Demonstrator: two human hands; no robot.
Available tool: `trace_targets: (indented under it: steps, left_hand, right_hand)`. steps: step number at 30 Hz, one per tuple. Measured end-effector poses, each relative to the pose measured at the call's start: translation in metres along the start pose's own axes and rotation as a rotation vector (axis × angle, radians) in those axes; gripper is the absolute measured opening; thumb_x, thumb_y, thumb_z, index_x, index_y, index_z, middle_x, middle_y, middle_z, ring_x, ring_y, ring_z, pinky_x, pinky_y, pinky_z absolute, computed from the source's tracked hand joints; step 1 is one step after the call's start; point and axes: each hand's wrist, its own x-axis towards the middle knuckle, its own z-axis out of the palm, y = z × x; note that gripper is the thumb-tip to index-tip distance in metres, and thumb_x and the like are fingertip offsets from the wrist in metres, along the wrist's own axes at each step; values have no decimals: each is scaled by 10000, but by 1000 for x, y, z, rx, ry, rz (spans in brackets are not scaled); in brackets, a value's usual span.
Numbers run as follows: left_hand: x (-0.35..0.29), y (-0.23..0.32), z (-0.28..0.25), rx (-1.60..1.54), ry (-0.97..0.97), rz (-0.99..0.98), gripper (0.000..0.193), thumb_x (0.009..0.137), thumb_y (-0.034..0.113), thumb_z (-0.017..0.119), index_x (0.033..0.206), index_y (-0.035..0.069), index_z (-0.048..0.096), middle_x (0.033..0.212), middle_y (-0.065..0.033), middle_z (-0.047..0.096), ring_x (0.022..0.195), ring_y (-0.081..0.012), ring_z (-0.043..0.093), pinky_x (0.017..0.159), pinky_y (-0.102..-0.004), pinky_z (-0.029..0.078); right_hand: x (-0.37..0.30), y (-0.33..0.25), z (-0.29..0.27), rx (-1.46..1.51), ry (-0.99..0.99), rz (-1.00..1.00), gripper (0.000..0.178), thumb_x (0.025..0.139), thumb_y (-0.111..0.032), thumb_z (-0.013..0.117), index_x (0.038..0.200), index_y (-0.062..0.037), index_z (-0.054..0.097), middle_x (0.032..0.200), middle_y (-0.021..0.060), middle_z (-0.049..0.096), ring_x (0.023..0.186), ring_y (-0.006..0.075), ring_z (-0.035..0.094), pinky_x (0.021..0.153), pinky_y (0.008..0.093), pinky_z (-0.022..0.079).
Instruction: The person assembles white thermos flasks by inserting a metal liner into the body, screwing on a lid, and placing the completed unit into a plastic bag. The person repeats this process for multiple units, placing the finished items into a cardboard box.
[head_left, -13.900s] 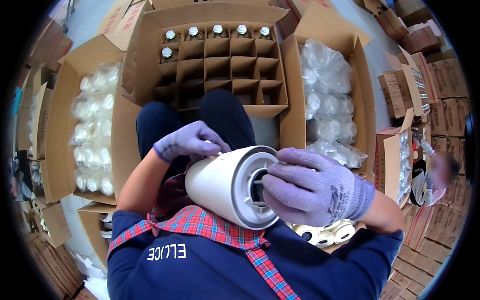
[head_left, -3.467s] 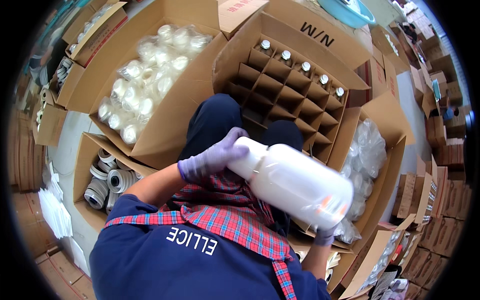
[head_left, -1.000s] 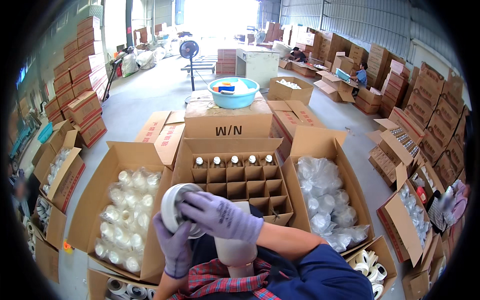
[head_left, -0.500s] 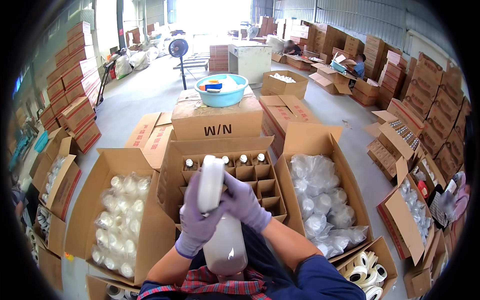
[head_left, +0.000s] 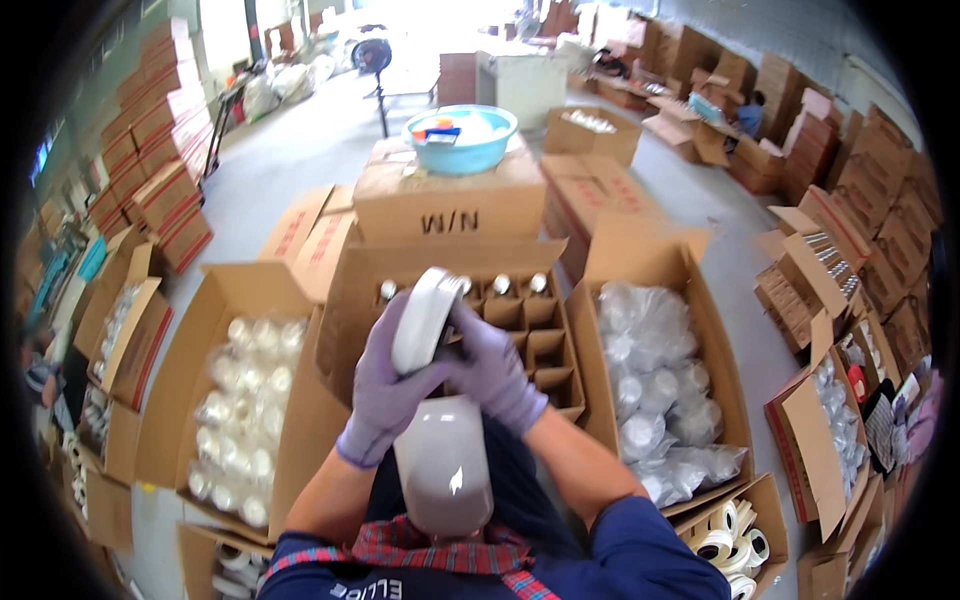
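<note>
In my gloved left hand is a thick white roll-like object, tilted, with the thumb across its lower end. My gloved right hand is closed close against its right side; what its fingers hold is hidden. Just below both hands, in front of my chest, is a smooth, rounded grey-white object that looks like a bottle body; its upper end is hidden by the hands. Beyond my hands stands a carton with cardboard dividers, where several bottles with pale caps fill part of the far row.
An open carton of plastic-wrapped white items is on my left. Another carton of clear-bagged items is on my right. White rolls fill a box at lower right. Ahead, a light-blue basin sits on a closed carton. Stacked cartons line both sides.
The white roll-like object has tilted to the right, showing more of its edge, with both hands still around it. The whole view has shifted, so the scene ahead sits higher and further right.
</note>
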Motion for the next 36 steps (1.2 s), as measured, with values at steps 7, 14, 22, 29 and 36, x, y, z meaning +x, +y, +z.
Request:
trace_targets:
  steps: [7,14,22,29,36]
  left_hand:
    - [2,-23,-17,-86,46,-137,882,731,0,804,1504,12,379,1409,-123,527,1290,-238,531,1098,-379,443]
    - [14,-38,-18,-188,32,-184,887,745,39,847,1503,9,388,1428,-139,547,1303,-219,537,1087,-363,446]
    - [30,-83,-102,-279,-505,-513,876,650,-61,862,1450,26,515,1321,-93,635,1218,-167,569,1065,-340,449]
    - [2,-111,-86,-525,-562,-421,683,828,409,794,1271,-84,629,1305,-252,627,1253,-455,557,1118,-587,345]
    - [-7,-104,-77,-293,-465,-267,555,781,423,815,1084,-36,736,1118,-253,709,1177,-448,611,1113,-574,362]
  right_hand:
    - [13,6,9,141,-73,260,557,918,-335,717,1295,44,561,991,175,705,908,249,721,765,370,601]
    - [22,40,29,-22,91,-74,538,1000,-387,572,1305,53,523,850,122,727,711,222,727,624,320,591]
    - [-22,84,-15,442,41,647,582,999,-487,574,1259,31,624,1130,150,700,993,214,686,827,301,545]
    - [-60,97,14,921,-203,512,640,820,-476,782,1200,31,689,1258,195,667,1230,284,601,1146,454,360]
    - [-46,117,21,980,-270,257,464,734,-312,801,1075,0,754,1127,180,723,1143,298,648,1190,490,301]
